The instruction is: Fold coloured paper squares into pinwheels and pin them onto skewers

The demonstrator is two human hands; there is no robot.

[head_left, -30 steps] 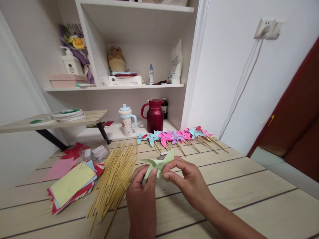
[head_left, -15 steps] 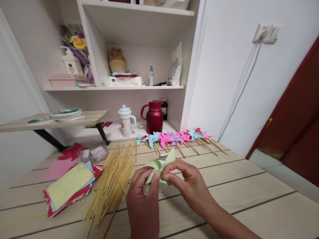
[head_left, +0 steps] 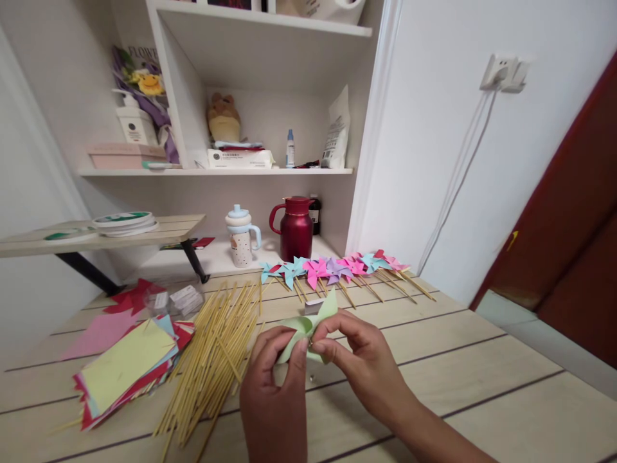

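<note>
A light green paper pinwheel [head_left: 301, 323] is held between my two hands above the table. My left hand [head_left: 276, 376] grips its left side, the thumb pressed near the centre. With thumb and index finger, my right hand [head_left: 359, 350] pinches close to the pinwheel's middle; a tiny shiny bit shows there, too small to name. A small shiny piece [head_left: 311, 379] lies on the table just below. Behind the hands sits a small open box [head_left: 313, 306], partly covered by the pinwheel.
Many thin wooden sticks [head_left: 216, 360] lie left of my hands, beside a stack of coloured paper [head_left: 123, 363] and clear boxes [head_left: 186, 299]. Finished pinwheels on sticks [head_left: 337, 270] line the table's back. Behind stand a red jug [head_left: 295, 231] and a cup [head_left: 241, 241].
The view has shifted slightly, so the surroundings sit a little farther left. Both hands keep their hold on the green pinwheel, with only slight finger movement at its centre.
</note>
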